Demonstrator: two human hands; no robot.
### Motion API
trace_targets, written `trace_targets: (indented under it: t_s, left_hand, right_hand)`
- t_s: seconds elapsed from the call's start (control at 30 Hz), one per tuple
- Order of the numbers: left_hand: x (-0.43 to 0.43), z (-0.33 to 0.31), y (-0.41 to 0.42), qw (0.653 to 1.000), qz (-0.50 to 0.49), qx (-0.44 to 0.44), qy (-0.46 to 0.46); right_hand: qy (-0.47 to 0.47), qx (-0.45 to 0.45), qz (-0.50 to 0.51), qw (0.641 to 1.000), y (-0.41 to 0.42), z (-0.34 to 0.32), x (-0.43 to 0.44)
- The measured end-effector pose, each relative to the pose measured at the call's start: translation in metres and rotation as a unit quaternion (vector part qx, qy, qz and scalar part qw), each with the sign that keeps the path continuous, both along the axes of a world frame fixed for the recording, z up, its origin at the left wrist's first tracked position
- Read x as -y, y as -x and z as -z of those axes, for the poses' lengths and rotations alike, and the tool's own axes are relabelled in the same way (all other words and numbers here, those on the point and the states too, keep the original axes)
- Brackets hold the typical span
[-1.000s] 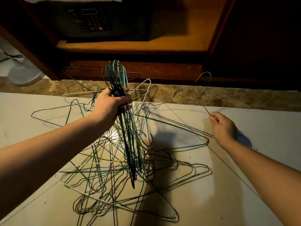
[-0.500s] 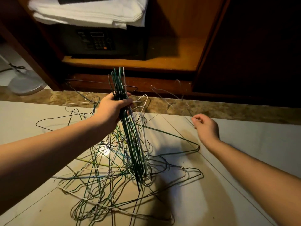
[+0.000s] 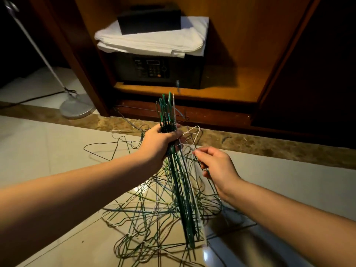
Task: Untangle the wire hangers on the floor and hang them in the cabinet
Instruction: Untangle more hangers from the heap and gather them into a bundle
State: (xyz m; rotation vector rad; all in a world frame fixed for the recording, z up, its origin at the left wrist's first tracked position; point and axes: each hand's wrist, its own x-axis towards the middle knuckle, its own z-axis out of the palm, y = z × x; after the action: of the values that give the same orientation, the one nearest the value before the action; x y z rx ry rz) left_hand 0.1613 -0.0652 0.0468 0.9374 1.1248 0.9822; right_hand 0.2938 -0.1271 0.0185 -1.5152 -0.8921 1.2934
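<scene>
My left hand grips a bundle of green and white wire hangers by their necks, hooks pointing up, bodies hanging down over the floor. My right hand is just right of the bundle, thumb and fingers pinching a single thin wire hanger that runs down past the palm. A tangled pile of wire hangers lies on the tiled floor below both hands. The wooden cabinet stands open straight ahead; no rail is in view.
Inside the cabinet sits a dark safe with folded white linen and a black box on top. A floor lamp base stands left of the cabinet. A marble strip edges the pale floor tiles.
My right hand has come in from the floor at the right to the bundle, lifting one hanger with it. The view has tilted up, showing more of the cabinet.
</scene>
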Motion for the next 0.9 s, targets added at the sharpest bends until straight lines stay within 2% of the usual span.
trace_targets:
  t_s: [0.23, 0.4, 0.53, 0.73, 0.83, 0.9]
  left_hand:
    - [-0.008, 0.006, 0.019, 1.0, -0.015, 0.006, 0.002]
    - [-0.011, 0.007, 0.037, 0.999, -0.039, -0.003, -0.002]
    - [-0.01, 0.008, 0.051, 1.0, -0.016, 0.008, 0.006]
    - [-0.009, 0.012, 0.065, 0.998, -0.027, 0.034, 0.034]
    - [-0.011, 0.011, 0.071, 0.999, -0.016, 0.021, 0.022]
    - [-0.01, 0.01, 0.073, 1.0, -0.014, -0.006, 0.014]
  right_hand:
    - [-0.033, 0.024, -0.083, 0.996, 0.035, 0.006, -0.006]
    - [-0.054, 0.108, -0.14, 0.983, 0.041, 0.014, -0.009]
    - [-0.073, 0.15, -0.179, 0.97, 0.048, 0.02, -0.009]
    - [-0.075, 0.118, -0.181, 0.974, 0.065, 0.022, -0.015]
    - [-0.099, 0.147, -0.21, 0.961, 0.071, 0.021, -0.017]
    - [-0.121, 0.208, -0.257, 0.936, 0.072, 0.019, -0.017]
